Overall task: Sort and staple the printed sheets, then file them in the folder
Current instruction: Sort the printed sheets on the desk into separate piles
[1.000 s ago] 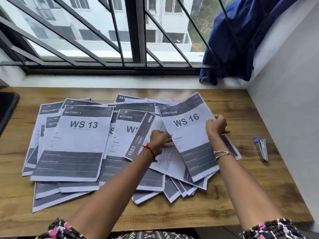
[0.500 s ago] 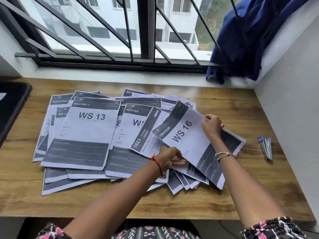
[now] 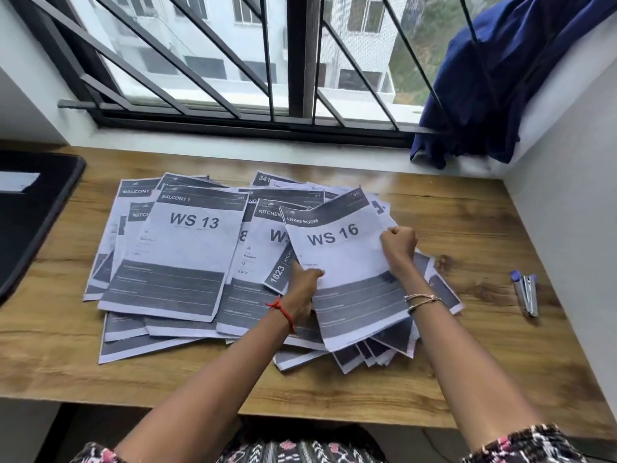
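- Gripping the WS 16 sheet (image 3: 340, 262) with the left hand (image 3: 302, 289), thumb on top near its left edge, fingers tucked out of sight beneath the paper.
- Pinching the same sheet's right edge with the right hand (image 3: 399, 245), fingers curled tight round the paper.
- Holding that sheet slightly tilted over the right part of the pile, covering part of a sheet headed KITCHEN (image 3: 260, 248).
- Working over a spread of printed sheets (image 3: 160, 342) overlapping across the wooden desk (image 3: 450, 379), with the WS 13 sheet (image 3: 187, 248) lying on top to the left.
- Not touching the stapler (image 3: 527, 292), lying on bare desk well to the right of the pile.
- Facing a barred window, with a dark blue cloth (image 3: 494, 78) draped at the right end of the sill and a flat black object (image 3: 36, 222) at the desk's left edge.
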Available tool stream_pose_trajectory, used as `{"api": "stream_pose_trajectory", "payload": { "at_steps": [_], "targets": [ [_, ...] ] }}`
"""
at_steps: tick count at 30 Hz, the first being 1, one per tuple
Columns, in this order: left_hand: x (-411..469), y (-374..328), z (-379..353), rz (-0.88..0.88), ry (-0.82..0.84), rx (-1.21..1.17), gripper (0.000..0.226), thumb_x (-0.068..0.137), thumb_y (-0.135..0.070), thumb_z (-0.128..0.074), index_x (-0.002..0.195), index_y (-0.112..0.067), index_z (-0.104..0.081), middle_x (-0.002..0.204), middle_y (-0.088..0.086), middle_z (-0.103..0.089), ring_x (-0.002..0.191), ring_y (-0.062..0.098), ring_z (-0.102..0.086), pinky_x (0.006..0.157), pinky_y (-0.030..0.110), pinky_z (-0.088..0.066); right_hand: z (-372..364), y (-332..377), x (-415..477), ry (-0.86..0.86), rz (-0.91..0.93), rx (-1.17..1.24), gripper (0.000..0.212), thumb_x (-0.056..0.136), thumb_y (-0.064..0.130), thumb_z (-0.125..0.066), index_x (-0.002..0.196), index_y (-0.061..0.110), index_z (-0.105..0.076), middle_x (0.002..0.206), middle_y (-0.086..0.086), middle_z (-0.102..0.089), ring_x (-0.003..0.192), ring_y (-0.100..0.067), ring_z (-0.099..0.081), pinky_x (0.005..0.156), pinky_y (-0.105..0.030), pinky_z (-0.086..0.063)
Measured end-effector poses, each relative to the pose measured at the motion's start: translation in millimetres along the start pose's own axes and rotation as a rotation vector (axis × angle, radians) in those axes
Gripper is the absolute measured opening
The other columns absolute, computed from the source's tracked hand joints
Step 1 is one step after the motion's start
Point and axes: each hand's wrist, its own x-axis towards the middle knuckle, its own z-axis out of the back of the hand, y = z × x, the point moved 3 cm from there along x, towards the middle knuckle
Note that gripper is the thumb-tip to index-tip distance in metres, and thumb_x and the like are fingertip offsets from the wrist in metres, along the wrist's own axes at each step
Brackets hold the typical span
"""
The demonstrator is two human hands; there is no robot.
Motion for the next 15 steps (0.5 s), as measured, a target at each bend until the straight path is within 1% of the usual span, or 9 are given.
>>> {"api": "stream_pose_trajectory", "payload": {
  "at_steps": [3,6,7,8,10,11,13,14,15],
  "targets": [
    [3,-17,24,-0.050,0.059,0.021,0.050,0.078,0.024,-0.035,0.116,-0.004,-0.049,0.115,0.014,-0.060,0.099,0.027,-0.057,0.081,0.034,-0.049,-15,3,-11,0.059,-0.038,0.015,0.041,0.071,-0.010,-0.045,0.048,0.019,-0.025,0.059,0.005,-0.021,0.055,-0.013,-0.015,0.043,-0.027,-0.016],
    [10,-30,55,-0.066,0.041,0.055,0.053,0.077,0.026,-0.035,0.119,-0.002,-0.049,0.111,0.013,-0.059,0.096,0.025,-0.056,0.078,0.032,-0.049,-34,5,-23,0.163,-0.068,0.050,0.033,0.070,-0.008,-0.048,0.045,0.012,-0.041,0.056,0.004,-0.032,0.055,-0.014,-0.029,0.043,-0.023,-0.020],
    [13,-33,66,-0.066,0.036,0.063,0.053,0.078,0.026,-0.036,0.122,-0.001,-0.049,0.111,0.013,-0.059,0.092,0.024,-0.057,0.072,0.030,-0.049,-39,6,-27,0.193,-0.074,0.045,0.025,0.072,-0.007,-0.050,0.049,0.005,-0.053,0.058,0.001,-0.039,0.057,-0.014,-0.036,0.045,-0.022,-0.024],
    [16,-36,76,-0.061,0.033,0.072,0.054,0.078,0.025,-0.038,0.123,-0.003,-0.049,0.110,0.013,-0.059,0.088,0.023,-0.058,0.067,0.028,-0.049,-45,6,-30,0.220,-0.070,0.054,0.016,0.074,-0.005,-0.053,0.061,-0.004,-0.063,0.063,-0.001,-0.047,0.061,-0.015,-0.043,0.048,-0.023,-0.029],
    [22,-41,95,-0.057,0.014,0.094,0.052,0.079,0.022,-0.041,0.120,-0.008,-0.051,0.105,0.011,-0.061,0.082,0.021,-0.059,0.065,0.028,-0.048,-56,9,-39,0.280,-0.053,0.089,0.013,0.079,-0.002,-0.057,0.080,-0.010,-0.067,0.074,-0.003,-0.057,0.071,-0.015,-0.051,0.054,-0.023,-0.036],
    [24,-44,104,-0.062,-0.001,0.113,0.050,0.079,0.022,-0.042,0.118,-0.008,-0.051,0.101,0.010,-0.062,0.083,0.022,-0.058,0.065,0.029,-0.047,-60,11,-43,0.311,-0.036,0.098,0.012,0.081,0.000,-0.058,0.080,-0.008,-0.067,0.076,-0.003,-0.059,0.073,-0.015,-0.051,0.055,-0.023,-0.037],
    [27,-50,121,-0.079,-0.021,0.165,0.049,0.078,0.021,-0.044,0.117,-0.007,-0.053,0.095,0.008,-0.062,0.086,0.024,-0.056,0.067,0.028,-0.047,-68,13,-51,0.364,0.004,0.086,0.015,0.082,0.002,-0.059,0.068,-0.001,-0.064,0.071,-0.003,-0.057,0.071,-0.015,-0.050,0.051,-0.015,-0.035],
    [28,-53,128,-0.083,-0.022,0.183,0.048,0.078,0.021,-0.044,0.116,-0.007,-0.054,0.093,0.007,-0.062,0.088,0.024,-0.056,0.069,0.029,-0.048,-74,13,-53,0.386,0.015,0.067,0.016,0.082,0.003,-0.059,0.068,-0.001,-0.064,0.070,-0.004,-0.058,0.071,-0.016,-0.050,0.052,-0.014,-0.035],
    [29,-55,134,-0.082,-0.019,0.192,0.047,0.078,0.020,-0.044,0.114,-0.008,-0.054,0.093,0.007,-0.062,0.091,0.025,-0.055,0.074,0.032,-0.048,-78,14,-55,0.405,0.021,0.045,0.013,0.082,0.003,-0.059,0.075,-0.003,-0.067,0.075,-0.005,-0.061,0.074,-0.016,-0.052,0.058,-0.017,-0.038]
  ]
}}
